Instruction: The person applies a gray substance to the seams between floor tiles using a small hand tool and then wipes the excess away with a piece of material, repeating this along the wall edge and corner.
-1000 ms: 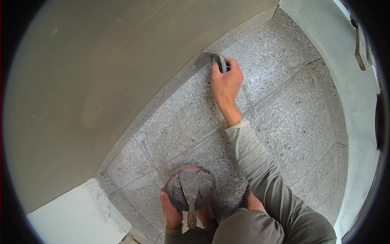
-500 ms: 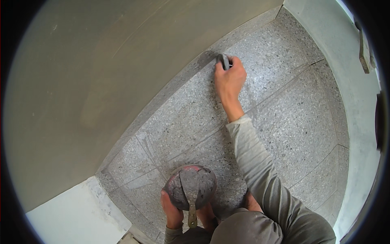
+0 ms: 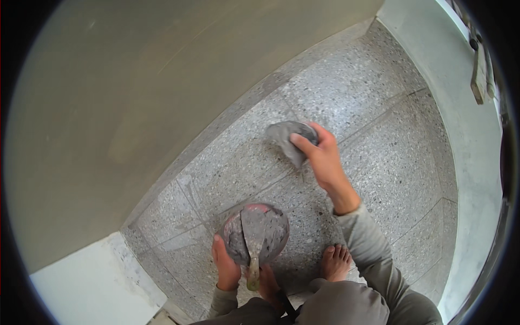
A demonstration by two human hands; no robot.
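Observation:
My right hand (image 3: 323, 157) is closed round a thin, grey, paste-smeared pad (image 3: 290, 140); the thumb presses on its top face. It hangs over the speckled floor tiles, away from the wall's base, and its exact kind does not show. My left hand (image 3: 225, 265) cups the left side of a round reddish bowl (image 3: 264, 207) near my feet, with some fingers hidden beneath. Grey paste (image 3: 276, 230) fills this bowl. A putty knife (image 3: 253, 265) lies across the paste, blade in the bowl and handle pointing toward me.
A plain greenish-grey wall (image 3: 135, 108) rises at the left, with a tiled skirting (image 3: 216, 130) along its foot. A pale low wall (image 3: 466, 141) curves along the right. At lower left is a white slab (image 3: 97, 281). My bare foot (image 3: 336, 262) stands on the tiles.
My right hand has drawn back from the skirting toward me, and the pad's broad face now shows. The left hand still steadies the bowl. The view has shifted slightly.

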